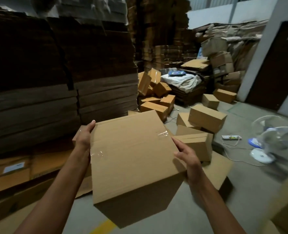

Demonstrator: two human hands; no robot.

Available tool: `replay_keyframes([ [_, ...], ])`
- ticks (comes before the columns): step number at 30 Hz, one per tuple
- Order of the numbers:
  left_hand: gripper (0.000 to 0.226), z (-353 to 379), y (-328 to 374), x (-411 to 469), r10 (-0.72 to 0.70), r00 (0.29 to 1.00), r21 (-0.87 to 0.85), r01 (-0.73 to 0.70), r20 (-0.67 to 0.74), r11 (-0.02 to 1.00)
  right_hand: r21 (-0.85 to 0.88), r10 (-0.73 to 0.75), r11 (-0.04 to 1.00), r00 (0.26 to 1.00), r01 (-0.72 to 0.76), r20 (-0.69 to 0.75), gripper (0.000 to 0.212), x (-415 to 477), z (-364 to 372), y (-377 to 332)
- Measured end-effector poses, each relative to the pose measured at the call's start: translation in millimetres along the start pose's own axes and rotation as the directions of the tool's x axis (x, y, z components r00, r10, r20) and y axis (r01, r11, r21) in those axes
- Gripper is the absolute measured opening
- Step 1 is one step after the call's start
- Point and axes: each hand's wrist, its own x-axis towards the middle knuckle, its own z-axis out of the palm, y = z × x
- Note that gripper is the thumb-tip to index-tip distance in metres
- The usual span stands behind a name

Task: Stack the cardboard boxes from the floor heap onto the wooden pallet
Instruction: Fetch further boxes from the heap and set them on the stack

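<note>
- A large brown taped cardboard box (133, 157) sits between both hands.
- The left hand (84, 137) grips its left edge, the right hand (188, 159) its right edge.
- Just beyond the right hand, small brown cardboard boxes (205, 119) lie heaped.

a box (133, 159) is in the near middle, above the floor (199, 208), between the hands: left hand (84, 137) on its left side, right hand (188, 157) on its right side. left of it and behind rise stacks of flat cardboard (38, 98), with flat sheets (9, 174) lying at their foot. behind the box and to its right a heap (156, 97) of boxes spreads over the floor. behind the heap a bag (182, 80) lies on a low stack (188, 93). a fan (271, 141) stands on the floor at right, a power strip (231, 137) just left of it, a door (283, 65) well behind.
</note>
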Motion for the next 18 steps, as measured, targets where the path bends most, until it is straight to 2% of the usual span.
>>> replay_keyframes([
  [1, 0.037, 2.7, -1.6, -2.1, -0.016, 1.000, -0.017, 0.016, 0.001, 1.000, -0.039, 0.006, 0.999, 0.981, -0.014, -0.191, 0.040, -4.6, 6.9, 1.3],
  [2, 0.028, 6.2, -3.9, -6.6, -0.014, 1.000, -0.026, 0.015, 0.008, 1.000, -0.069, 0.033, 0.995, 0.912, -0.066, -0.408, 0.026, -8.0, 14.4, 4.6],
  [3, 0.023, 9.6, -7.8, -12.1, -0.010, 1.000, -0.034, 0.010, -0.013, 0.999, -0.074, 0.070, 0.988, 0.805, -0.139, -0.589, 0.017, -11.8, 23.1, 7.8],
  [5, 0.024, 13.2, -21.4, -20.2, 0.010, 1.000, 0.002, -0.010, -0.017, 1.000, 0.081, 0.226, 0.963, 0.613, -0.256, -0.757, 0.014, -18.2, 38.1, 13.3],
  [7, 0.026, 11.5, -35.8, -33.3, 0.065, 0.998, 0.099, -0.065, 0.004, 0.993, 0.386, 0.482, 0.876, 0.480, -0.290, -0.733, 0.017, -28.9, 43.2, 17.2],
  [8, 0.023, 8.8, -42.0, -38.7, 0.099, 0.994, 0.145, -0.103, 0.036, 0.984, 0.501, 0.589, 0.808, 0.439, -0.310, -0.678, 0.021, -36.6, 41.6, 19.8],
  [10, 0.019, 1.9, -54.5, -48.5, 0.089, 0.991, 0.166, -0.105, 0.099, 0.981, 0.638, 0.714, 0.696, 0.419, -0.331, -0.561, 0.034, -55.8, 36.5, 29.6],
  [12, 0.023, -5.7, -67.3, -50.8, 0.077, 0.985, 0.205, -0.108, 0.152, 0.973, 0.689, 0.764, 0.638, 0.397, -0.344, -0.509, 0.044, -79.8, 34.2, 44.0],
  [14, 0.027, -9.9, -84.1, -53.0, 0.112, 0.973, 0.353, -0.179, 0.203, 0.918, 0.693, 0.765, 0.640, 0.354, -0.331, -0.538, 0.040, -108.8, 33.6, 51.8],
  [18, 0.032, -9.5, -113.5, -80.1, 0.190, 0.896, 0.582, -0.411, 0.402, 0.702, 0.691, 0.744, 0.667, 0.212, -0.279, -0.633, 0.041, -163.6, 23.8, 56.5],
])
